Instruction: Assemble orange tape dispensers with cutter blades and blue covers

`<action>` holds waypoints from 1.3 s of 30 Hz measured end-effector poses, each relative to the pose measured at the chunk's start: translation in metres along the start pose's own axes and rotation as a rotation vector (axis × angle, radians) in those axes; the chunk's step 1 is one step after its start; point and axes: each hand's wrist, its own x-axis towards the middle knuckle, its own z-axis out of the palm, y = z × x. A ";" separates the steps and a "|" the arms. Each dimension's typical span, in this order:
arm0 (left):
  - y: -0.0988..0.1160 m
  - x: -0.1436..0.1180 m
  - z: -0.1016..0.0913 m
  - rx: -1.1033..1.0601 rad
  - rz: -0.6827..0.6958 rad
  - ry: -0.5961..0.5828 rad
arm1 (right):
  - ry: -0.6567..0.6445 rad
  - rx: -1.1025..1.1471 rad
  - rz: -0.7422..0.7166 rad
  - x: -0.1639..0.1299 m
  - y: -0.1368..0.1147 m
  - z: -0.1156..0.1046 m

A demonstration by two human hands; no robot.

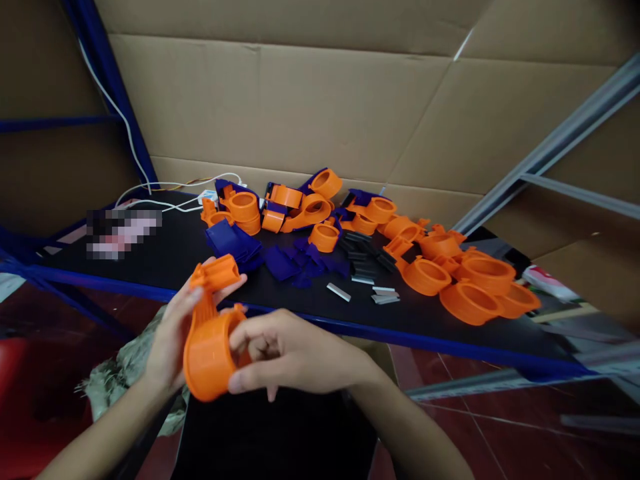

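left hand: the left hand grips the narrow handle end of an orange plastic tape-dispenser body with a round drum, thumb on top and fingers curled behind it.
right hand: the right hand is closed on the drum end of the same piece, thumb pressed on its outer wall and fingertips tucked at the rim.
held piece: between both hands, in the air just short of the blue front edge of the black table, drum lowest, handle tilted up and away.
beyond the hands: a heap of dark blue flat plastic pieces lies nearest, with small grey metal blades just right of it.
far right of the hands: a cluster of orange plastic drums, touching one another.
far behind: more orange and blue parts piled before a brown cardboard wall; white cables run off to the left.
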 end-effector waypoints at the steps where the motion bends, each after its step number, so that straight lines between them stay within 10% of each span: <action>1: -0.002 -0.002 0.001 0.048 -0.012 0.012 | 0.049 -0.080 0.018 -0.009 0.003 -0.001; 6: -0.015 -0.003 0.010 0.221 -0.082 -0.111 | 0.830 -0.866 0.223 -0.046 0.035 -0.038; 8: -0.021 -0.004 0.014 0.278 -0.121 -0.196 | 0.945 -1.156 0.428 -0.057 0.054 -0.057; 13: -0.036 -0.005 0.021 0.323 -0.235 -0.341 | 0.762 -1.243 0.550 -0.066 0.082 -0.085; 25: -0.052 -0.002 0.018 0.392 -0.238 -0.315 | 0.437 -0.586 -0.015 -0.053 0.039 -0.045; 39: -0.058 -0.002 0.013 0.386 -0.218 -0.337 | 0.533 -0.626 -0.015 -0.023 0.058 -0.031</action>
